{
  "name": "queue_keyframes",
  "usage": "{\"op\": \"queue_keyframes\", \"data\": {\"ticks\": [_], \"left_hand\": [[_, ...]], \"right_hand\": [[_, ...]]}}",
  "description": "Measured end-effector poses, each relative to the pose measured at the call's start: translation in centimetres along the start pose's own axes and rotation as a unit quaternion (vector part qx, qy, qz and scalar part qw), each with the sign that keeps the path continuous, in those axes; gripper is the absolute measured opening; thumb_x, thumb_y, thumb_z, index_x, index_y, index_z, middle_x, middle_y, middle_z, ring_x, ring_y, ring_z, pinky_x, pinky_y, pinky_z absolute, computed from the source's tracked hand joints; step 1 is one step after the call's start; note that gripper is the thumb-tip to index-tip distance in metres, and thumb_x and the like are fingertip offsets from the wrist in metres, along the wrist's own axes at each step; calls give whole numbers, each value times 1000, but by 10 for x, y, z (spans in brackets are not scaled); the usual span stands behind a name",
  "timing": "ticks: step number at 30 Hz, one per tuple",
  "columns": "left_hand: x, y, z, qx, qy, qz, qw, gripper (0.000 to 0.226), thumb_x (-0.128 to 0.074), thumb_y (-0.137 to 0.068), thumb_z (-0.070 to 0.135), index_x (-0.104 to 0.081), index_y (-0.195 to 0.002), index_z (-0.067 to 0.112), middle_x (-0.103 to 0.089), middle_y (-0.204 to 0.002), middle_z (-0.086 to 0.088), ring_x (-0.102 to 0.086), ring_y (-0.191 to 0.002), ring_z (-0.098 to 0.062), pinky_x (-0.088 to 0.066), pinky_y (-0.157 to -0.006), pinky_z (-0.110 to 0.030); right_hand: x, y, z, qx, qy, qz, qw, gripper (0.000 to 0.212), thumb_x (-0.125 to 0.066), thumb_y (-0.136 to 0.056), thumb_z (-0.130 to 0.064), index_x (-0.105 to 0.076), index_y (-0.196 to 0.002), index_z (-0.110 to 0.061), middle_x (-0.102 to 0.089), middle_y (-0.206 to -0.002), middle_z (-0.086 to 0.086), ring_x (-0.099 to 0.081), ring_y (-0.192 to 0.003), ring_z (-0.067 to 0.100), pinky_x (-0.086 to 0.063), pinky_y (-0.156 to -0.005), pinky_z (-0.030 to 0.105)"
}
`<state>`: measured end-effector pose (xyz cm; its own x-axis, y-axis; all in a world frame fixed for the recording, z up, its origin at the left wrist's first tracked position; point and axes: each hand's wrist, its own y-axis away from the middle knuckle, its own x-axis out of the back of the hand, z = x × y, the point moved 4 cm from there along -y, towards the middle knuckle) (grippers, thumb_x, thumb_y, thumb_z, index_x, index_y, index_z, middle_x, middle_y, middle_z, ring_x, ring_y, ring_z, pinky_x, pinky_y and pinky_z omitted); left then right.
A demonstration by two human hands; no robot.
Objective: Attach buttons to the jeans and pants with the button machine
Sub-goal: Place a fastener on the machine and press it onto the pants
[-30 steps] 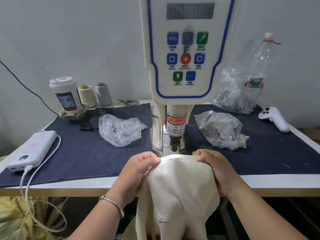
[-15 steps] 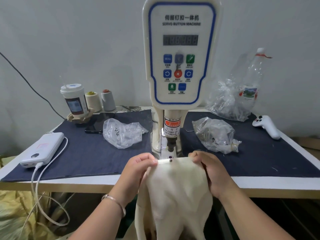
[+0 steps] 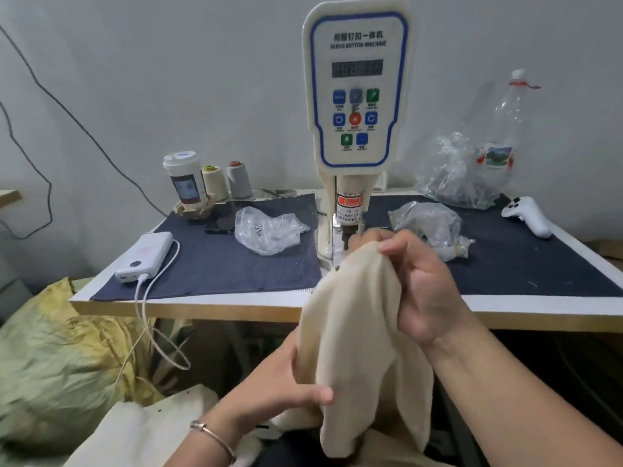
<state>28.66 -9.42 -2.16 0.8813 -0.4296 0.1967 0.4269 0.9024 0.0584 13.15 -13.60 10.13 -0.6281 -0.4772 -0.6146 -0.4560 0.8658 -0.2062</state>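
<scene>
A plain pale grey wall (image 3: 168, 79) fills the back of the view, evenly lit and without windows; a thin black cable (image 3: 70, 111) runs slantwise down it, and a second one loops at the far left; a table (image 3: 188, 306) with a white top and a light wooden edge stands against the wall; dark blue cloth (image 3: 215, 264) covers most of its top; under the table it is dark; at the left edge a small wooden shelf corner (image 3: 8, 197) juts in.
</scene>
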Motion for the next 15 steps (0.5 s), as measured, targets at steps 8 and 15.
{"op": "queue_keyframes", "data": {"ticks": [8, 15], "left_hand": [[-30, -4, 31, -17, 20, 301, 953, 22, -67, -68, 37, -64, -86, 24, -66, -85, 11, -60, -96, -12, -52, -85, -25], [50, 64, 140, -122, 74, 441, 886, 37, -64, -75, 29, -67, -112, 22, -71, -114, -9, -67, -108, -27, -56, -91, -45]], "right_hand": [[-84, 0, -18, 7, -36, -97, 995, 15, -54, -75, -11, -59, -61, -10, -50, -58, 5, -54, -52, 18, -50, -54, 28], [-45, 25, -65, 50, 446, -43, 893, 103, -68, -62, -77, -31, -147, -32, -47, -145, -6, -49, -129, 11, -39, -107, 39]]}}
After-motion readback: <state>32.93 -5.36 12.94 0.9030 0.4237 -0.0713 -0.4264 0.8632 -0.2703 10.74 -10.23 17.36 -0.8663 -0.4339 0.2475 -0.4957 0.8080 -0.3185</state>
